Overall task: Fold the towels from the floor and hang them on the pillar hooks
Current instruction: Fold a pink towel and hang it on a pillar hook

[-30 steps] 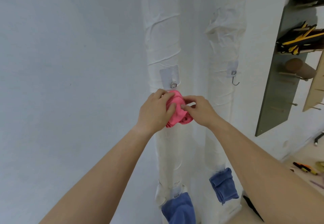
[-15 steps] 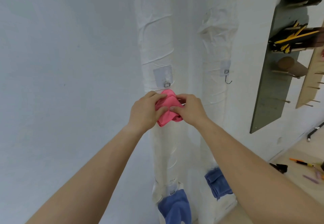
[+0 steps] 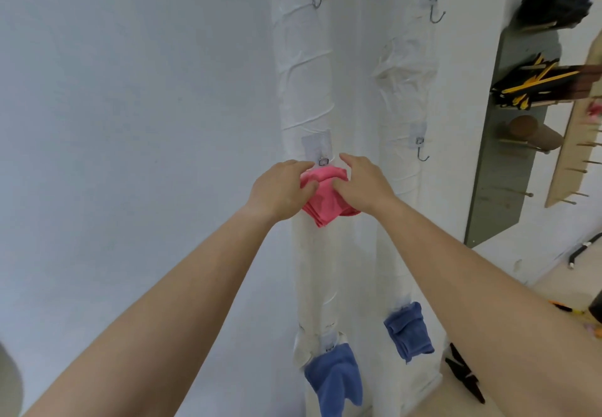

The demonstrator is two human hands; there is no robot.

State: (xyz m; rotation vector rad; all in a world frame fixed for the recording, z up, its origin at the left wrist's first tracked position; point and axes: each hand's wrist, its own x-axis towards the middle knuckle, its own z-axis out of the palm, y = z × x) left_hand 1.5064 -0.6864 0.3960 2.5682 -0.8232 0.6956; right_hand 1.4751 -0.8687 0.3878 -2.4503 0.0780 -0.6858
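Two bare forearms reach up from 7 and 5 o'clock and meet just above the middle of the view. The left hand (image 3: 280,188) pinches the folded pink towel (image 3: 322,203), thumb in front and fingers curled over its top edge. The right hand (image 3: 361,185) grips the towel at 3 o'clock, thumb pressed on the cloth and forefinger stretched up beside the hook (image 3: 323,161). The towel sits against the left pillar (image 3: 306,90), its top edge touching the hook at 12 o'clock. The hands hide the towel's sides, so whether it is caught on the hook cannot be told.

At 6 o'clock from the towel a blue towel (image 3: 335,380) hangs low on the same pillar. A second blue towel (image 3: 408,335) hangs at 5 o'clock on the right pillar (image 3: 404,90). A bare hook (image 3: 422,152) is at 3 o'clock on that pillar.

Farther off, at 3 o'clock, a grey pegboard (image 3: 501,188) on the wall holds yellow-and-black tools (image 3: 534,87).
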